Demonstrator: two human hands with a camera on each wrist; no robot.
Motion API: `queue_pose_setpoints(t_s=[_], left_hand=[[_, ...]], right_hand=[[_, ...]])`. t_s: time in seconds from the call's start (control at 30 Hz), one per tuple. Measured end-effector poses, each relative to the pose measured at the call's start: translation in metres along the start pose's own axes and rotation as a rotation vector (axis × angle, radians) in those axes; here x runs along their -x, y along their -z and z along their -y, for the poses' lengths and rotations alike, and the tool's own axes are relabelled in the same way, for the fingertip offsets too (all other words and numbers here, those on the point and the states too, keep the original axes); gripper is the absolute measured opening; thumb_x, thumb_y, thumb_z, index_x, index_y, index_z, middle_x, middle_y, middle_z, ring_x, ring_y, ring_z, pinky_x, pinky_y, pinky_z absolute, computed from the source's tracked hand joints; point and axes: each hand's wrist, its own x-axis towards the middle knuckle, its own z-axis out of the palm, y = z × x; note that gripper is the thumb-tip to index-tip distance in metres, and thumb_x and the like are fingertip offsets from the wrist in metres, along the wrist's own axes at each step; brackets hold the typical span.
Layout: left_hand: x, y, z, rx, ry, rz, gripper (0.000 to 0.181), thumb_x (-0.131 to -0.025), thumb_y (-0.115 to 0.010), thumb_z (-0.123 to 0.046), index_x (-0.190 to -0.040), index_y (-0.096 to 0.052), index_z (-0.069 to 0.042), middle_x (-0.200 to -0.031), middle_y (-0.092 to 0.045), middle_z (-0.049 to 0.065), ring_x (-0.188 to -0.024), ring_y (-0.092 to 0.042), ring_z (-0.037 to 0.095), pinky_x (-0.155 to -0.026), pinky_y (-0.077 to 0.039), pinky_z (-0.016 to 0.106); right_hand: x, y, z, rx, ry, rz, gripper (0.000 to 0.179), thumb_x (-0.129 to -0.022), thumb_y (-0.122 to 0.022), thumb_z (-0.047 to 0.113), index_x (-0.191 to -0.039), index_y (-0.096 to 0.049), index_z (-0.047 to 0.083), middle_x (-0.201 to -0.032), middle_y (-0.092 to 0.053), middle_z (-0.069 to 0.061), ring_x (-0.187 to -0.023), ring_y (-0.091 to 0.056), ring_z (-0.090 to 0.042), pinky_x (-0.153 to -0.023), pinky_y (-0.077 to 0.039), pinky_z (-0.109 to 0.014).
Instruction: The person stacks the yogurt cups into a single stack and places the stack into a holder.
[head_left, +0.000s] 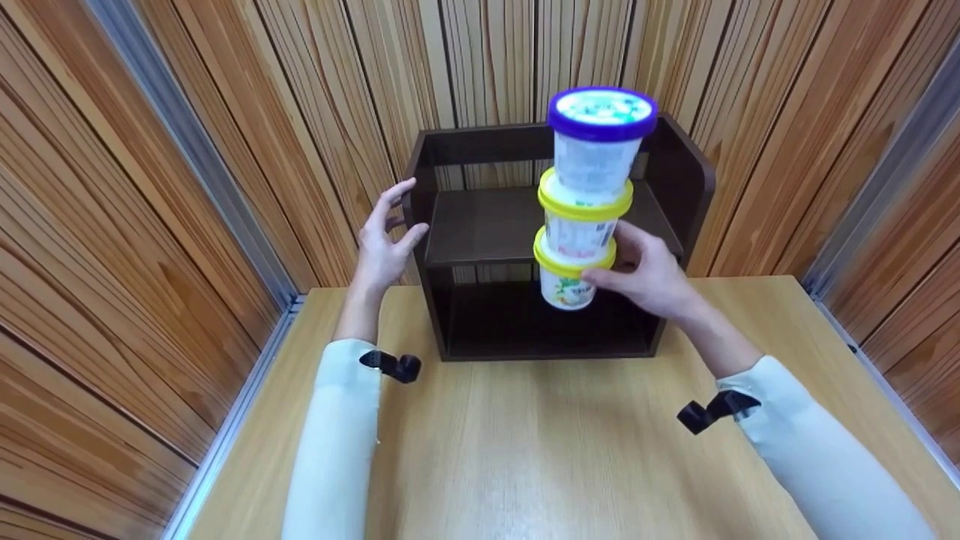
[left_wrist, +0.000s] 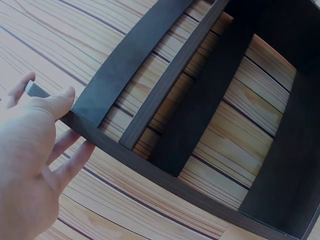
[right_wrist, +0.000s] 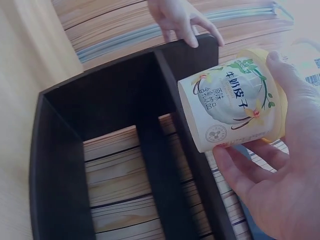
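Three white tubs are stacked upright in the head view, in front of a dark brown two-tier shelf. My right hand grips the bottom tub near its yellow lid, thumb on the near side. On it stands the middle tub, also yellow-lidded, and above that the top tub with a blue-purple lid. The right wrist view shows the printed front of the bottom tub. My left hand holds the shelf's left side panel, thumb and fingers on opposite sides of it.
A light wood table carries the shelf at its back. Wood-plank walls stand behind and on both sides, with metal strips along the table's sides. The shelf has a middle board and raised side panels.
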Motion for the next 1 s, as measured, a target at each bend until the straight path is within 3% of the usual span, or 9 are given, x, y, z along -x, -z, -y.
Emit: queue_pose_setpoints(t_s=[0.33, 0.67, 0.87, 1.0], left_hand=[[0.0, 0.004, 0.0, -0.001, 0.014, -0.009, 0.066, -0.104, -0.073, 0.005, -0.165, -0.052, -0.012, -0.178, -0.047, 0.01, -0.162, -0.044, 0.034, -0.131, -0.046, 0.052], [0.002, 0.003, 0.0, -0.006, 0.0, -0.005, 0.065, -0.104, -0.073, 0.005, -0.164, -0.052, -0.01, -0.176, -0.049, 0.011, -0.16, -0.046, 0.033, -0.129, -0.047, 0.05], [0.001, 0.003, -0.002, -0.013, 0.0, -0.004, 0.065, -0.105, -0.072, 0.005, -0.164, -0.052, -0.011, -0.176, -0.049, 0.01, -0.161, -0.045, 0.032, -0.13, -0.047, 0.05], [0.002, 0.004, -0.002, -0.015, 0.006, -0.002, 0.065, -0.105, -0.072, 0.005, -0.165, -0.052, -0.012, -0.176, -0.049, 0.01, -0.161, -0.045, 0.032, -0.13, -0.047, 0.05]], right_hand=[[-0.028, 0.005, 0.013, -0.039, -0.035, -0.008, 0.063, -0.103, -0.079, 0.0, -0.161, -0.053, 0.002, -0.141, -0.073, 0.009, -0.128, -0.075, -0.007, -0.107, -0.063, -0.024], [-0.049, 0.0, 0.006, -0.029, -0.113, -0.045, 0.065, -0.103, -0.081, 0.009, -0.161, -0.053, 0.005, -0.152, -0.069, -0.016, -0.125, -0.074, -0.007, -0.101, -0.064, -0.022], [-0.057, -0.005, 0.003, -0.008, -0.152, -0.057, 0.066, -0.104, -0.082, 0.013, -0.162, -0.051, 0.004, -0.156, -0.067, -0.018, -0.123, -0.073, -0.009, -0.098, -0.063, -0.021], [-0.06, -0.009, 0.003, 0.017, -0.185, -0.066, 0.068, -0.104, -0.083, 0.018, -0.163, -0.051, 0.005, -0.157, -0.067, -0.016, -0.128, -0.071, -0.017, -0.097, -0.062, -0.021]])
